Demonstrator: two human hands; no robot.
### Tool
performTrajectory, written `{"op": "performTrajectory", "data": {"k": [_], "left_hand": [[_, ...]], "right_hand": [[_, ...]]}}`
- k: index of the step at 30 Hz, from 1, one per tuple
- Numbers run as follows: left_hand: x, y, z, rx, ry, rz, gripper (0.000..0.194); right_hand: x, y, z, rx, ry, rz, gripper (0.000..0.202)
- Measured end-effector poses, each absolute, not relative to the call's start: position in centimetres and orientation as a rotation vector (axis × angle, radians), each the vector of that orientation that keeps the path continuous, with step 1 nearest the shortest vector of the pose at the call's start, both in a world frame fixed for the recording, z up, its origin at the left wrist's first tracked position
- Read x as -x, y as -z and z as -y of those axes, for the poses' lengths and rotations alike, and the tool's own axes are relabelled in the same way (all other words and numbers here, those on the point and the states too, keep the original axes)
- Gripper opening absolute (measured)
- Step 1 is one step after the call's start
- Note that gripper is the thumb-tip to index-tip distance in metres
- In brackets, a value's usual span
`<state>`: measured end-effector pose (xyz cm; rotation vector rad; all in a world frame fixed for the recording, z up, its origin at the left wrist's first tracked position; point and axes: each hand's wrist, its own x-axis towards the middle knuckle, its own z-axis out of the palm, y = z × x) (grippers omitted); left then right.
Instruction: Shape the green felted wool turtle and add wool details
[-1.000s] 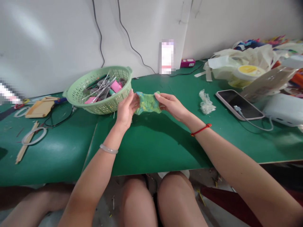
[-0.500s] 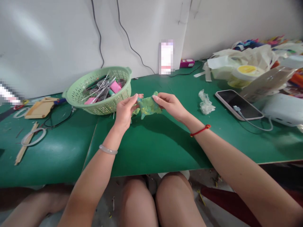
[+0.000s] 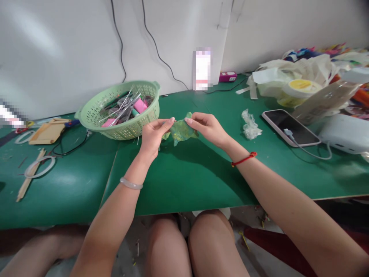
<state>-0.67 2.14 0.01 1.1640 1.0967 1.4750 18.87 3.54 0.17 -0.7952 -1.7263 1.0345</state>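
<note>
Between my two hands hangs a green cloth-like piece (image 3: 182, 131) with yellow and blue patches and uneven edges, held just above the table. My left hand (image 3: 155, 135) pinches its upper left edge between thumb and fingers. At the upper right, my right hand (image 3: 208, 127) grips it the same way, and a small tip of it pokes up beside the thumb. More of the green stuff shows below my left fingers, partly hidden by them. I cannot make out exactly what the material is.
Left of my hands, a green plastic basket (image 3: 118, 132) holds metal rods and pink pieces. Crumpled clear plastic (image 3: 251, 125) lies to the right, near a phone (image 3: 291, 127) with a cable. Farther right are a yellow-lidded tub (image 3: 300, 90) and a white device (image 3: 347, 132).
My left thumb and fingers have shifted slightly right and closed onto the piece's upper edge. The piece's left part has changed shape a little; my right hand has hardly moved.
</note>
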Motion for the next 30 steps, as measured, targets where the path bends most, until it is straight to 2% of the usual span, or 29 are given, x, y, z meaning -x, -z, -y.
{"op": "performTrajectory", "data": {"k": [6,12,20,27,30], "left_hand": [[0.9,0.1,-2.3,-1.185,-1.492,-1.053,0.037],[1.0,-0.6,-1.9,-1.238,-1.319,-0.771,0.057],[1.1,-0.2,-1.5,-1.144,-1.195,-0.624,0.054],[0.9,0.3,-1.6,-1.159,-1.286,-0.623,0.043],[0.7,0.1,-1.6,-1.161,-1.294,-0.635,0.045]], "right_hand": [[-18.7,-0.3,-3.4,0.799,-1.098,1.661,0.064],[-18.8,-0.3,-3.4,0.752,-1.241,1.515,0.064],[-18.7,-0.8,-2.9,0.634,-1.58,1.413,0.053],[-18.6,-1.1,-2.6,0.637,-1.554,1.358,0.054],[-18.5,-1.2,-2.5,0.654,-1.537,1.364,0.057]]}}
